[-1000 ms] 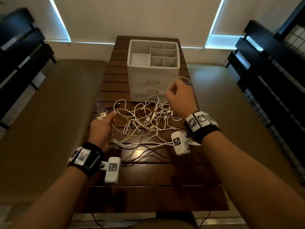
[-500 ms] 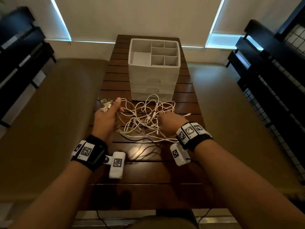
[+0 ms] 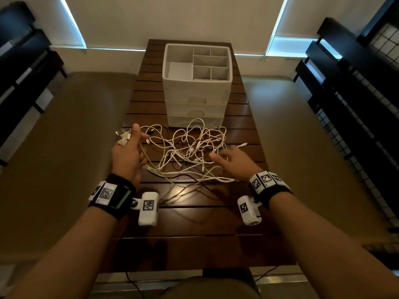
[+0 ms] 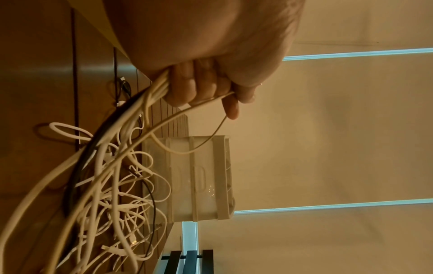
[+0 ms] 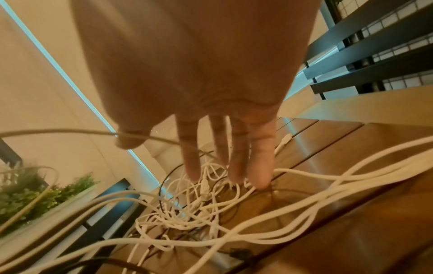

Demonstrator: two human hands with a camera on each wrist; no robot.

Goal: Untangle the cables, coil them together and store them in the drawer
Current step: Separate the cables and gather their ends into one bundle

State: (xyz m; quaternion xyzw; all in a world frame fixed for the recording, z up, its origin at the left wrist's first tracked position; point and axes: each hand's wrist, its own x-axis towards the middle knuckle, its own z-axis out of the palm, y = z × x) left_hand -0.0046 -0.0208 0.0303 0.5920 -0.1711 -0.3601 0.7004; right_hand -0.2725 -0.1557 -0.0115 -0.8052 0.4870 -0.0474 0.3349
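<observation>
My left hand [image 3: 127,156] grips several plug ends, my right hand [image 3: 235,161] hovers with fingers spread over the cables [image 3: 190,149] tangled between them, so untangling has barely begun, with coiling and the closed drawer [image 3: 195,123] beyond my fingertips left.
</observation>
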